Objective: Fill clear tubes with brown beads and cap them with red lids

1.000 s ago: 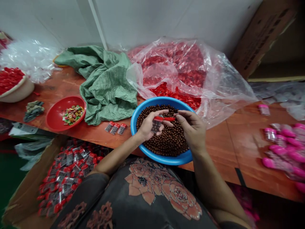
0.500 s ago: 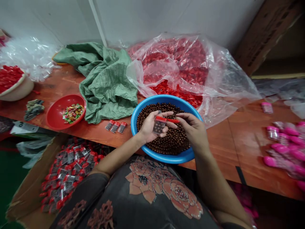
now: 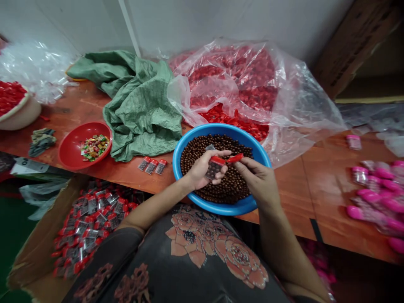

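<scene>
Over the blue basin [image 3: 180,191] of shiny brown balls [image 3: 202,145], my left hand [image 3: 199,169] is closed around a small clear plastic container [image 3: 213,169] with a red top and dark balls inside. A second clear container end [image 3: 210,147] pokes out above the left fingers. Thumb and fingers of my right hand [image 3: 257,176] pinch a red plastic lid [image 3: 235,158] beside that red top. Whether lid and top are joined, I cannot tell. Left of the basin, a few filled red-capped containers [image 3: 152,166] lie in a row on the table.
A clear bag of red caps [image 3: 233,80] lies behind the basin, beside a green sack [image 3: 142,113]. To the left is a red bowl [image 3: 67,151] with wrapped sweets. Below it, a cardboard box [image 3: 41,248] holds many filled containers. Pink-capped containers [image 3: 378,193] lie right.
The red lid in my right hand has shifted slightly right and up, and tilted. The container in my left hand sits slightly lower. The view has shifted a little.
</scene>
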